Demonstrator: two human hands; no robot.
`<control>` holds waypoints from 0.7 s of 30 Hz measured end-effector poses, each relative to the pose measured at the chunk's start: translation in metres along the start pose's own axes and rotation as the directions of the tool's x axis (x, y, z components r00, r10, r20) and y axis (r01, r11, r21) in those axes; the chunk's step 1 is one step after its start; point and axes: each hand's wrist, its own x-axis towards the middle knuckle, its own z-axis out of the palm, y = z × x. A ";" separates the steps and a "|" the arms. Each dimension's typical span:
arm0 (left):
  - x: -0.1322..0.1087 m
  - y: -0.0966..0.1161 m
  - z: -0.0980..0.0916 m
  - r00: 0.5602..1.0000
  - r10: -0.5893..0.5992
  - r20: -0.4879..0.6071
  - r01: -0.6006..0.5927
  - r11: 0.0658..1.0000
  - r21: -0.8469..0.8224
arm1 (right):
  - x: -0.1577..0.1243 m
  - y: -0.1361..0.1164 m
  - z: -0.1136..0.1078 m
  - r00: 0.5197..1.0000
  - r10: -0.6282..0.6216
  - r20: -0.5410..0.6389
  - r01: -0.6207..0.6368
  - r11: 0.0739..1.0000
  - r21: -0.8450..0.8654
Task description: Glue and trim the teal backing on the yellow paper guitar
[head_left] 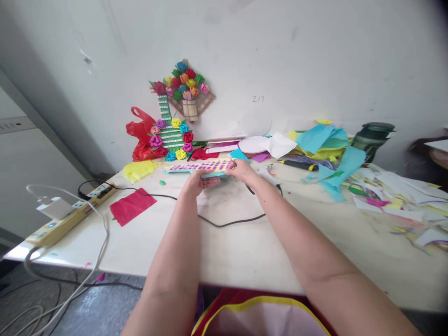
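A flat craft piece with purple and pale yellow stripes (203, 165) and a light blue border is raised a little above the table, seen nearly edge-on. My left hand (196, 183) grips its near edge, thumb on top and fingers curled underneath. At its right end my right hand (242, 170) is closed on the piece, with fingertips partly hidden. A bright blue paper bit (240, 154) shows just behind the right hand. Under my hands runs a black cable (224, 226) across the white table (241, 261).
A power strip (66, 224) with a white charger (54, 208) lies at left, near red paper (133, 206) and yellow paper (140, 171). Paper-flower crafts (171, 130) stand by the wall. A black-yellow tool (297, 164), blue paper (345, 168), scraps (402, 191) and a dark bottle (371, 140) occupy the right.
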 end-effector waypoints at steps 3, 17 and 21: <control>-0.002 -0.001 -0.004 0.992 0.042 0.116 -0.040 0.999 -0.016 | -0.001 -0.001 0.000 1.000 0.005 0.011 -0.005 1.000 0.004; 0.003 -0.010 -0.007 0.988 0.106 0.114 -0.110 0.994 0.023 | -0.006 -0.006 -0.003 0.995 0.056 0.083 -0.062 0.996 0.060; 0.003 -0.010 -0.007 0.992 0.079 0.098 -0.077 0.997 -0.020 | -0.008 -0.009 -0.008 0.998 0.009 0.068 -0.015 0.996 0.086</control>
